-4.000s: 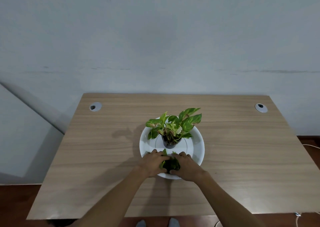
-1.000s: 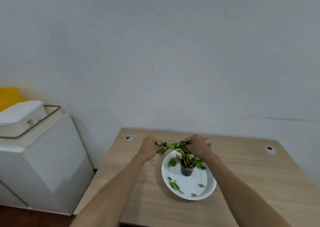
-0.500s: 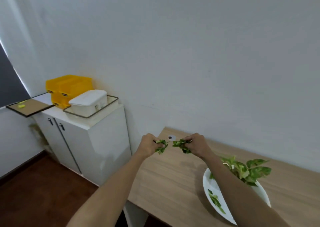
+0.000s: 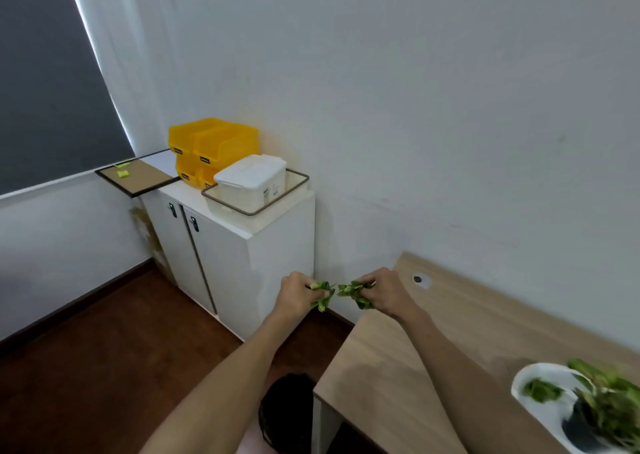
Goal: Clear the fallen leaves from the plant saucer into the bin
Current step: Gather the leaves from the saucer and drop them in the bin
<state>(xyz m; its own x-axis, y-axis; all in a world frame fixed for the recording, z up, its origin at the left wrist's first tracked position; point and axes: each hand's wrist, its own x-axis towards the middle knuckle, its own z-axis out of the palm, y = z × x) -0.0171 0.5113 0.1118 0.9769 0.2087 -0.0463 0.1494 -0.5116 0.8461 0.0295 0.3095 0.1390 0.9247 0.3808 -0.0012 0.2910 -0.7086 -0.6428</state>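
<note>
My left hand (image 4: 296, 292) is closed around a small bunch of green leaves (image 4: 322, 296), held in the air past the desk's left end. My right hand (image 4: 388, 292) grips a second bunch of leaves (image 4: 355, 292) just beside it, above the desk's far left corner. A dark round bin (image 4: 287, 412) stands on the floor below my left forearm, against the desk's side. The white saucer (image 4: 538, 410) with the potted plant (image 4: 609, 405) sits blurred at the lower right on the desk, a few loose leaves (image 4: 540, 389) lying in it.
The wooden desk (image 4: 408, 367) runs along the wall to the right, with a cable hole (image 4: 418, 279) near its corner. A white cabinet (image 4: 235, 256) stands left of it, carrying yellow bins (image 4: 214, 148) and a white lidded box (image 4: 251, 181). Dark wood floor (image 4: 104, 367) lies open on the left.
My view has swung left and both hands carried the leaves off the saucer, past the desk's left end. The bin has come into view below.
</note>
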